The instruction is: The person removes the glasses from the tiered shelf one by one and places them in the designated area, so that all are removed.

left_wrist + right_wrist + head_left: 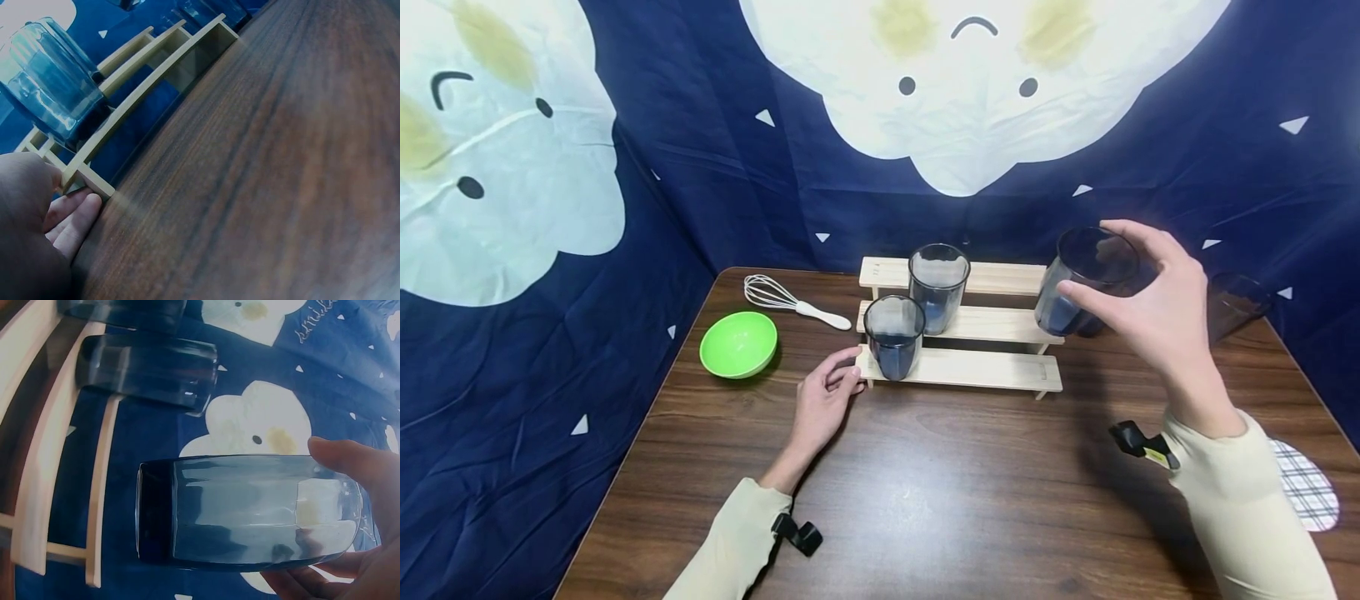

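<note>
My right hand holds a smoky blue drinking glass between thumb and fingers near its rim, above the right end of a three-step wooden rack. The glass's base points toward the rack in the right wrist view. At the rack's left end my left hand grips the end of the lowest step, its fingertips by the end support. One matching glass stands on the left of the lowest step. Another glass stands upright behind it on the middle step.
A green bowl and a white whisk lie left of the rack. Another dark glass shows at the right, partly behind the right hand. A checked round mat lies beside the right sleeve. Blue cloth hangs close behind the table.
</note>
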Motion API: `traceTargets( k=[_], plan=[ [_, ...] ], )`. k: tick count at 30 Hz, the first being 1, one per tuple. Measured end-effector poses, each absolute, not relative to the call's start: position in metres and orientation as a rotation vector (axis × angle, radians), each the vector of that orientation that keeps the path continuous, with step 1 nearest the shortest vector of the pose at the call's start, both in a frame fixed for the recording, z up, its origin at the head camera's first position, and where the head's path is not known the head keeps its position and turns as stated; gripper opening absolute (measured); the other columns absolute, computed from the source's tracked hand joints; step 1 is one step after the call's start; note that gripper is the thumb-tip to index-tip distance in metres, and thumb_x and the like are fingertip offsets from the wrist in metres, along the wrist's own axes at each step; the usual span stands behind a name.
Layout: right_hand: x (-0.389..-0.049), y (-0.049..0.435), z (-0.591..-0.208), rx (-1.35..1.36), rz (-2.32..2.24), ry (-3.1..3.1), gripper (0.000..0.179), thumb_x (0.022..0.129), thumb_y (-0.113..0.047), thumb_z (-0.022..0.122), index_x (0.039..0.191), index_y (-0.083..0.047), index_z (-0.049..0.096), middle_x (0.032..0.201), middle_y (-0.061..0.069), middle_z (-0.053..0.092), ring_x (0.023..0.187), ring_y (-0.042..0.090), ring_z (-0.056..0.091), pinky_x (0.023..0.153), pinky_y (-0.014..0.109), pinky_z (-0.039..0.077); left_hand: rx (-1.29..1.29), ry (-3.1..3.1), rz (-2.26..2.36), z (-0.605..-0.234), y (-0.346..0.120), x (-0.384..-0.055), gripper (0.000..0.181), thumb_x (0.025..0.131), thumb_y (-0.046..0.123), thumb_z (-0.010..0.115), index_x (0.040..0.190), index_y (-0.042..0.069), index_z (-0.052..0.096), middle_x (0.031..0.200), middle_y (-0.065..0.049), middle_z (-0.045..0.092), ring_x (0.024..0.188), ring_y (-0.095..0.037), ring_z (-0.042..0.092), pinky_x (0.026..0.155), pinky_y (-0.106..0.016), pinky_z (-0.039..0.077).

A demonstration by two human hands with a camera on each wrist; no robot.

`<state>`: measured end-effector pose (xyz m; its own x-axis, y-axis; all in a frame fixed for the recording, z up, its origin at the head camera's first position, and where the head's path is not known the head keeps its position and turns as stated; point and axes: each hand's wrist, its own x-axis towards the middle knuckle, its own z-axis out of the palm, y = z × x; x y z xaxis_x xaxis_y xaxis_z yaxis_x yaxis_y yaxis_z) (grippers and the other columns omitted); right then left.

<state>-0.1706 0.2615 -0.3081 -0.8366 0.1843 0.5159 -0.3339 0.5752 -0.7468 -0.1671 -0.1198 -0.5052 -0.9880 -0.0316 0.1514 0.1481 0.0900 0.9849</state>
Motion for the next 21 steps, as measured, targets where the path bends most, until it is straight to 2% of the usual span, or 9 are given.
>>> traceTargets(
  k=[7, 10, 17, 18, 21],
  plan=[
    [-0.168, 0.272, -0.319, 0.069, 1.17, -2.302, 0.077, 0.069, -0.011, 0.106, 0.14, -0.016, 0.077, 0.106, -0.026, 0.071, 0.106, -0.003, 0.063, 0.093, 0.011, 0.046, -0.124, -2.22, -2.025, -0.507, -0.121, -0.168, 0.033, 0.107, -0.005, 0.068, 0.14, -0.003, 0.072, 0.116, -0.03, 0.079, 0.101, -0.045, 0.081, 0.086, -0.029, 0.072],
    [-0.165, 0.276, -0.324, 0.048, 1.141, -2.324, 0.077, 0.069, -0.013, 0.106, 0.14, -0.015, 0.077, 0.109, -0.028, 0.07, 0.107, -0.005, 0.062, 0.093, 0.01, 0.046, -0.118, -2.22, -2.026, -0.508, -0.121, -0.167, 0.033, 0.107, -0.005, 0.068, 0.14, -0.002, 0.072, 0.116, -0.03, 0.079, 0.101, -0.045, 0.081, 0.086, -0.029, 0.072],
    [-0.156, 0.286, -0.333, -0.023, 1.064, -2.39, 0.079, 0.07, -0.02, 0.107, 0.142, -0.018, 0.076, 0.13, -0.002, 0.075, 0.116, -0.012, 0.056, 0.096, 0.009, 0.042, -0.126, -2.22, -2.024, -0.505, -0.12, -0.168, 0.033, 0.108, -0.004, 0.069, 0.14, -0.001, 0.073, 0.114, -0.029, 0.08, 0.101, -0.045, 0.081, 0.087, -0.03, 0.072],
    [-0.155, 0.288, -0.334, -0.026, 1.058, -2.394, 0.079, 0.069, -0.02, 0.107, 0.142, -0.018, 0.076, 0.13, -0.003, 0.074, 0.115, -0.012, 0.055, 0.095, 0.009, 0.041, -0.125, -2.22, -2.023, -0.505, -0.12, -0.168, 0.033, 0.107, -0.004, 0.068, 0.14, -0.001, 0.073, 0.114, -0.029, 0.08, 0.101, -0.045, 0.081, 0.087, -0.03, 0.072],
    [-0.151, 0.293, -0.337, -0.039, 1.048, -2.401, 0.079, 0.069, -0.02, 0.107, 0.142, -0.017, 0.076, 0.12, -0.022, 0.071, 0.11, -0.013, 0.055, 0.094, 0.008, 0.041, -0.126, -2.218, -2.028, -0.506, -0.12, -0.168, 0.033, 0.108, -0.004, 0.068, 0.14, -0.002, 0.073, 0.114, -0.029, 0.08, 0.101, -0.045, 0.081, 0.086, -0.03, 0.072]
  ],
)
